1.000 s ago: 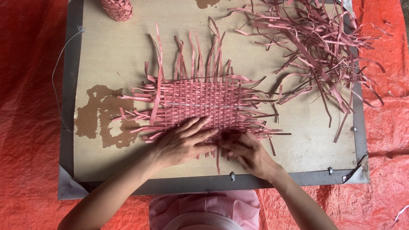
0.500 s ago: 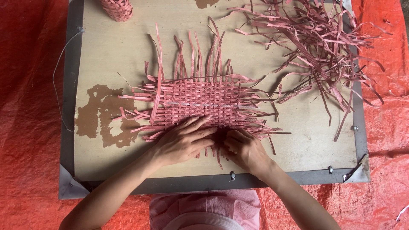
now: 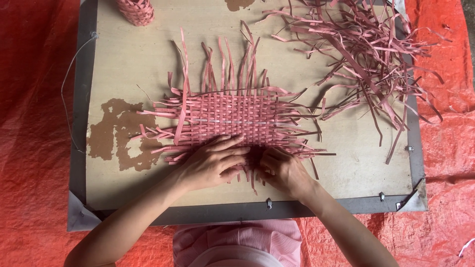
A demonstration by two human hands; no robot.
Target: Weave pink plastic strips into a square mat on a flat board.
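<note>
Two hands (image 3: 247, 165) on one woven mat (image 3: 232, 118)

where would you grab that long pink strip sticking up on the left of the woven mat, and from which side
Pinch the long pink strip near its free far end, coming from the bare board to its left. That end is clear of the woven mat and neighbouring strips; lower down it is woven in.

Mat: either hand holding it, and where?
Both hands, left and right, press on the woven mat's near edge; whether the fingers pinch a strip cannot be told.
</note>
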